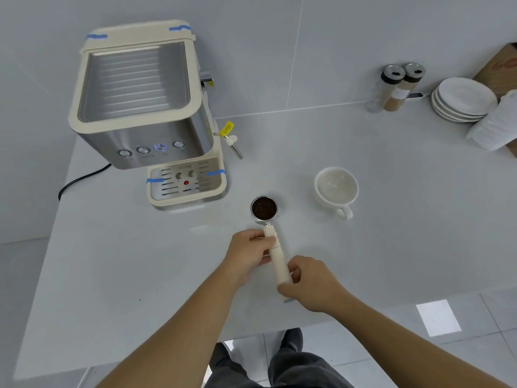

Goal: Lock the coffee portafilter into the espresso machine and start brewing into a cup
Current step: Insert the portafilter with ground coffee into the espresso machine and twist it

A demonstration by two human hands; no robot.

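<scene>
Bright, even, cool light is falling from above, leaving only faint, soft shadows on the white tabletop. A bright square patch of glare is shining on the floor at near right. Wide-angle distortion is bending lines toward the edges, and fine detail is looking slightly soft.

Espresso machine: brushed metal, matt cream plastic. Portafilter: metal basket, cream plastic handle. Cup: glossy ceramic. Counter: smooth, glossy.
</scene>
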